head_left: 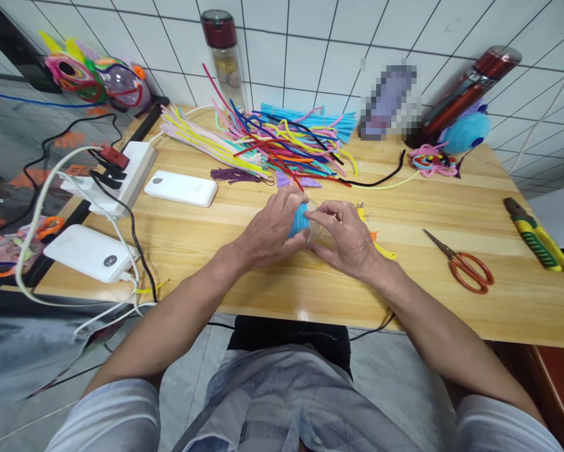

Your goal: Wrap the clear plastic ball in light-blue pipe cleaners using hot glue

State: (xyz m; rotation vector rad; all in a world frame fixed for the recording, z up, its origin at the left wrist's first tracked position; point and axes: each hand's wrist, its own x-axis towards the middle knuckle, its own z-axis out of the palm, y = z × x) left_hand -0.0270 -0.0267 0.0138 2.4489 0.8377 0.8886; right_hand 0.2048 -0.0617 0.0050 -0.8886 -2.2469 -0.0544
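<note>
Between my hands, above the wooden table, is a small clear plastic ball (pixel 315 233) with blue pipe cleaner (pixel 299 221) wound round its left part. My left hand (pixel 273 225) curls round the blue side. The fingers of my right hand (pixel 347 237) press at the ball's clear side and the edge of the blue winding; their tips are partly hidden. Just beyond the hands lie a purple fuzzy piece (pixel 286 180) and a bundle of dark purple stems (pixel 237 175). Small yellow and orange pieces (pixel 384 252) show behind my right hand.
A heap of coloured pipe cleaners (pixel 291 141) covers the back. Orange-handled scissors (pixel 465 267) and pliers (pixel 539 235) lie right. White power banks (pixel 182 188), a power strip (pixel 131 176) and cables occupy the left. A jar (pixel 225 63) and a leaning flask (pixel 470 94) stand behind.
</note>
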